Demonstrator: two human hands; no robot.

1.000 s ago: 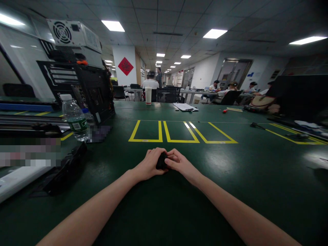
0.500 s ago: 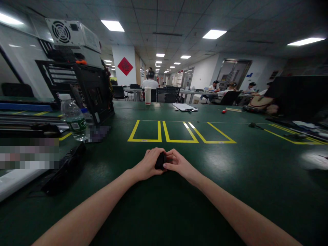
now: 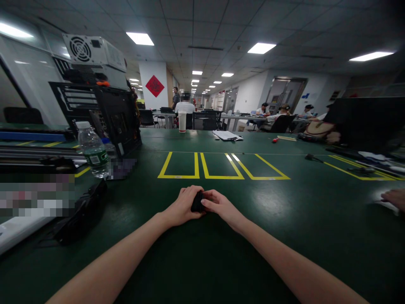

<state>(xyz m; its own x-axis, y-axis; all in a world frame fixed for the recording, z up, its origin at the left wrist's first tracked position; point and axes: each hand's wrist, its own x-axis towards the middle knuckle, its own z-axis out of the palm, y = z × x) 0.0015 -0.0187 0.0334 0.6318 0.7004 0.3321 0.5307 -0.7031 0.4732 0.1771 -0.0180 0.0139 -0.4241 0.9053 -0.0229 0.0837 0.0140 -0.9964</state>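
A small black object (image 3: 196, 202), block-like and too dark to name, is between my hands just above or on the green table (image 3: 202, 261). My left hand (image 3: 184, 204) is wrapped round it from the left, thumb below and fingers over the top. From the right, my right hand (image 3: 221, 206) has its thumb and fingertips pressed to the object's right side. The fingers hide much of it. Yellow tape outlines (image 3: 221, 177) lie on the table beyond my hands.
At the left stand a water bottle (image 3: 95, 154) and an open computer case (image 3: 115, 116) with a power supply (image 3: 91, 50) on top. A white cup (image 3: 182, 121) and a clipboard (image 3: 227, 135) lie farther back. Another person's hand (image 3: 394, 198) is at the right edge.
My view has tilted up slightly, so the scene sits a little lower. Both hands keep their grip on the black object. Another person's hand has come in at the right edge.
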